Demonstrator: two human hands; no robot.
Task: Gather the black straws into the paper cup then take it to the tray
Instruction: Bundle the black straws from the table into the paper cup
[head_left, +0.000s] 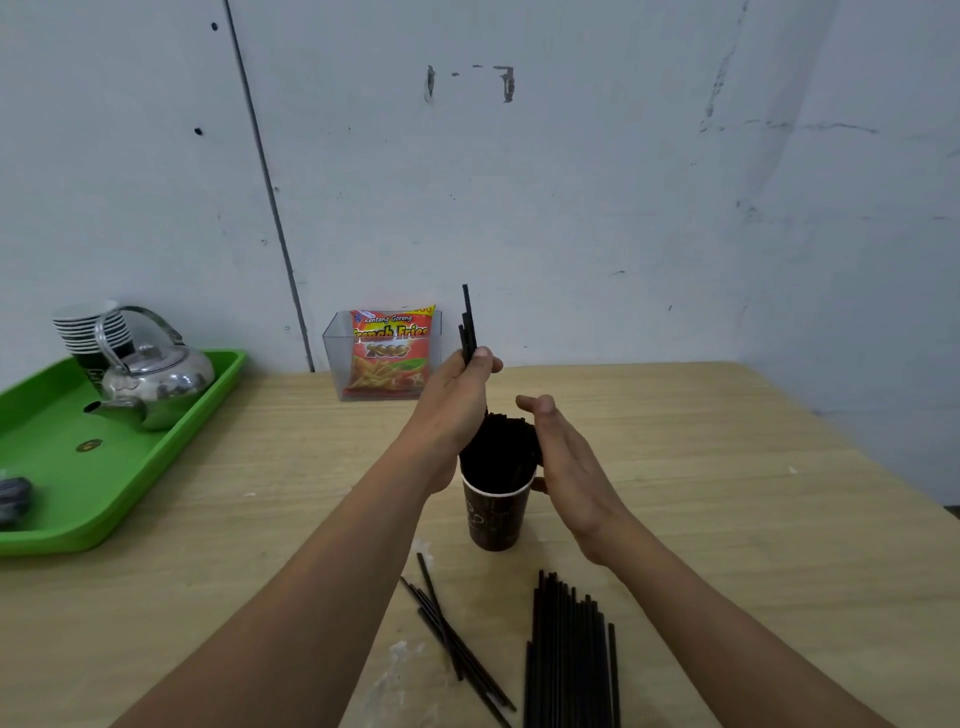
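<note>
A dark paper cup (496, 514) stands upright in the middle of the wooden table, packed with black straws (501, 447). My left hand (457, 400) is shut on a few black straws (467, 325) that stick up above the cup's left side. My right hand (561, 457) sits flat and open against the cup's right side, fingers beside the bundle. Nearer to me, a small crossed group of loose straws (452, 639) and a larger neat bundle of loose straws (569, 654) lie on the table. The green tray (171, 441) is at the far left.
On the tray stand a steel kettle (156, 384) and a stack of paper cups (91, 327). A clear box with a red snack bag (387, 358) leans at the wall behind the cup. The table's right edge (852, 447) runs diagonally.
</note>
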